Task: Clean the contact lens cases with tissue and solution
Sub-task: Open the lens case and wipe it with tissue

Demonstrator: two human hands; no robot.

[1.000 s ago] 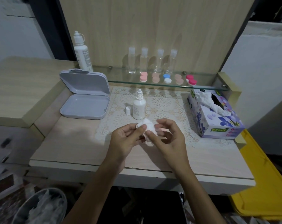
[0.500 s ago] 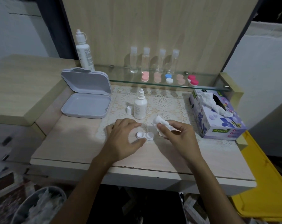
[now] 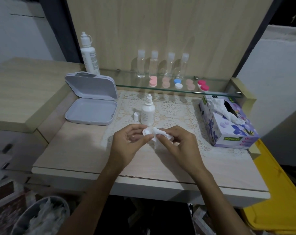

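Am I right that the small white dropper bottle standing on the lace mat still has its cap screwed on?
Not quite: in the head view the small white dropper bottle stands on the lace mat uncapped, with its white cap beside it on the mat.

- White lens case, white tissue between the hands
- Cream lace mat beneath them
- Purple floral tissue box right of the right hand
- Grey box beyond the left hand

Our two forearms reach forward and converge, bare to the elbow. Our left hand is raised with fingers curled and thumb pinched to fingertips. Our right hand faces it, fingers bent, thumb and forefinger pinched together, almost touching the left.
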